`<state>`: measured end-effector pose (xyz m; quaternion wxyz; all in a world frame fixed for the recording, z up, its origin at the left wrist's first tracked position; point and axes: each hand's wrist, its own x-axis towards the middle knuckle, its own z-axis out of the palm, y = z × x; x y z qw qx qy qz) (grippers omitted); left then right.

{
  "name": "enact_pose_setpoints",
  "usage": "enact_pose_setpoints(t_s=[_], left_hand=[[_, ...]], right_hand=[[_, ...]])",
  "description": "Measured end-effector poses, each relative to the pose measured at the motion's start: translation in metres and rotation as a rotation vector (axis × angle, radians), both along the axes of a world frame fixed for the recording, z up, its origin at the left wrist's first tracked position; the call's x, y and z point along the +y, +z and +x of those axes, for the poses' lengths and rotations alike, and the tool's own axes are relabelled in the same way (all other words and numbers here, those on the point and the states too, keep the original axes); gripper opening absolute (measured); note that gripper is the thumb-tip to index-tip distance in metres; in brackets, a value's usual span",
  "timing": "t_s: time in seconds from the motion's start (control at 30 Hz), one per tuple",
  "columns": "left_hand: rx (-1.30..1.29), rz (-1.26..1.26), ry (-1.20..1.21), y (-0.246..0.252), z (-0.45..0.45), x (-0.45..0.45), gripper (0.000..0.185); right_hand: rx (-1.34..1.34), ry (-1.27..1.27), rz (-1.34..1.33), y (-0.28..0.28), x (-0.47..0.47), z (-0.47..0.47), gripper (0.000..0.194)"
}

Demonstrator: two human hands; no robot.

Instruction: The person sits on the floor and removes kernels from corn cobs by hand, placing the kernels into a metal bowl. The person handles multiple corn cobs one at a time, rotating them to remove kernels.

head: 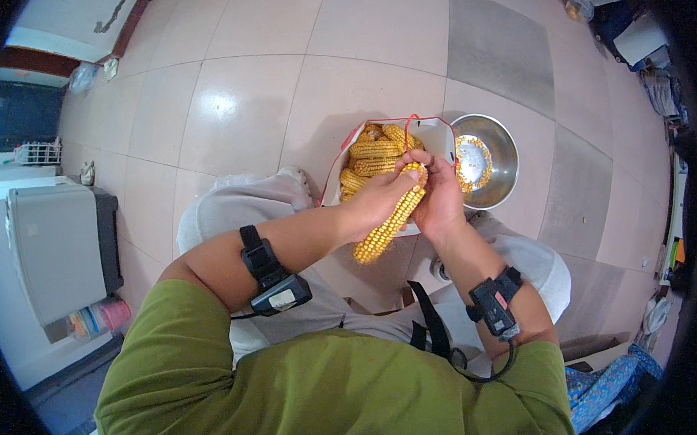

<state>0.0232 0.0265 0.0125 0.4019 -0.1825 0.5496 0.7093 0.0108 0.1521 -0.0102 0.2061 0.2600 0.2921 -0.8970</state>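
Diagonally between my hands lies a yellow ear of dried corn (388, 226), its near end pointing down toward my lap. My left hand (372, 207) is wrapped around its middle, thumb pressed along the upper part. At the far end, where a small patch of bare cob shows, my right hand (445, 201) curls its fingers against the ear; its thumb is hard to make out. Beneath both hands stands a white bag (441, 137) with red edging and a red cord handle, holding several more ears (378, 149). Loose kernels (465, 183) lie in a stainless steel bowl (504, 166) right of the bag.
My knees in light trousers flank the bag on the tiled floor (242, 114). A strapped device (281, 293) sits on my left forearm, another (494, 308) on my right. A grey box-shaped appliance (61, 246) stands far left; blue patterned fabric (603, 386) lies lower right.
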Motion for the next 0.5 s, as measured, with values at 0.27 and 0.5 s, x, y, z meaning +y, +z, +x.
enact_pose_setpoints(t_s=[0.27,0.5], left_hand=[[0.255,-0.061,-0.013,-0.022,0.007,0.007,0.034],[-0.014,0.056,0.011,0.000,-0.002,0.001,0.043]], right_hand=[[0.007,0.019,0.144,-0.005,-0.007,0.003,0.041],[-0.158,-0.083,0.015,-0.001,-0.004,0.000,0.042]])
